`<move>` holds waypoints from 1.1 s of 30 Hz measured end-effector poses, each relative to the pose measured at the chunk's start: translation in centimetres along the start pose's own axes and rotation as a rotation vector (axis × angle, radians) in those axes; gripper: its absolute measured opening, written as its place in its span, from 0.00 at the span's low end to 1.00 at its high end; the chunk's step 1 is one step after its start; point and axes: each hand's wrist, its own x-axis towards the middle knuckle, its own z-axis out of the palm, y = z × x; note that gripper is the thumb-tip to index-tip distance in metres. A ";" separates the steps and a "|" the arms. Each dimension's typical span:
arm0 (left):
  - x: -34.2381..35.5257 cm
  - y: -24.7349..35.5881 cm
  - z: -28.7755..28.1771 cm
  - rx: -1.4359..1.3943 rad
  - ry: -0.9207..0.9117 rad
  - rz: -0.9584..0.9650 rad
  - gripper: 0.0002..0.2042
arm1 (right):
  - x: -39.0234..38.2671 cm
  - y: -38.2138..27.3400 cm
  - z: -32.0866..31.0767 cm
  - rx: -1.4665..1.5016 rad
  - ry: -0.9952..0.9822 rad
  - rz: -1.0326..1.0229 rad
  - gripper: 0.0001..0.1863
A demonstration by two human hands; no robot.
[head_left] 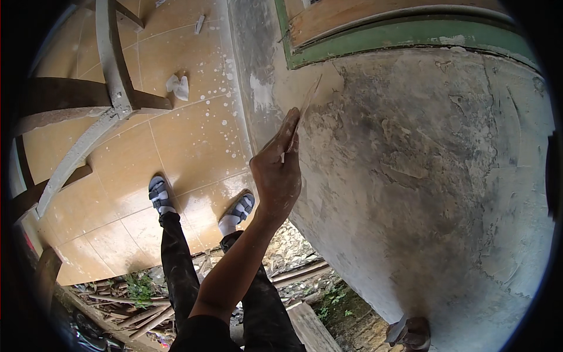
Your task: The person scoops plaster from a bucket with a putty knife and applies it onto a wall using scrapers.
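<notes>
My left hand (278, 170) reaches up the middle of the view, its fingers closed on a thin flat scraper (311, 97). Seen nearly edge-on, the scraper lies against the patchy grey wall (404, 158), just below the corner of a green frame (375, 50). A smooth beige patch (331, 85) of filler shows on the wall beside its tip. Low at the right, my right hand (417, 335) is closed around a grey flat piece (397, 330); its exact kind is unclear, and the lower picture edge cuts this hand off.
Wooden furniture legs (114, 70) stand at the left on orange floor tiles (187, 135) spotted with white drops. A crumpled white scrap (177, 87) lies there. My sandalled feet stand near the tile edge. Below it are rubble, sticks (143, 317) and a plank (314, 328).
</notes>
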 end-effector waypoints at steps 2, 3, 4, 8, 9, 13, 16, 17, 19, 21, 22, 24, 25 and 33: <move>1.5 -0.1 1.2 0.097 -0.004 0.116 0.15 | 0.0 0.5 0.2 0.122 0.008 -0.028 0.15; 2.3 -0.7 1.9 0.142 0.023 0.231 0.15 | -0.2 1.1 0.0 0.119 0.009 -0.028 0.15; 2.8 -0.8 2.6 0.186 0.050 0.344 0.14 | -0.5 2.0 -0.3 0.166 0.010 -0.058 0.14; 3.8 -0.6 4.0 0.223 0.011 0.411 0.22 | -1.5 3.2 -0.2 0.201 0.089 -0.119 0.18; 3.9 -0.4 4.4 0.223 0.010 0.410 0.22 | -1.3 2.7 0.3 0.202 0.090 -0.118 0.18; 3.8 -0.3 5.9 0.251 0.004 0.461 0.19 | -0.7 1.8 1.0 0.326 0.083 -0.277 0.19; 3.9 0.4 5.8 0.272 -0.024 0.473 0.22 | -1.4 2.7 0.7 0.315 0.071 -0.265 0.20; 4.0 0.9 5.6 0.261 -0.058 0.480 0.23 | -1.6 2.8 0.7 0.310 0.065 -0.262 0.20; 3.4 0.0 5.0 0.267 -0.101 0.471 0.23 | -0.8 3.5 0.1 0.317 0.058 -0.243 0.21; 1.7 -0.5 3.9 0.315 -0.153 0.400 0.20 | -0.6 3.9 0.0 0.311 0.057 -0.225 0.21; 1.0 -0.1 3.3 0.310 -0.150 0.406 0.20 | -0.7 3.8 0.0 0.300 0.059 -0.226 0.21; -0.1 0.4 2.0 0.124 -0.012 0.209 0.22 | -0.8 3.5 0.0 0.280 0.063 -0.223 0.22; -0.2 0.7 1.5 -0.049 0.032 0.092 0.20 | -0.9 3.4 0.0 0.271 0.067 -0.219 0.22; 1.6 2.2 -0.6 -0.755 0.016 -0.206 0.09 | -0.6 2.9 -0.3 0.220 0.070 -0.183 0.25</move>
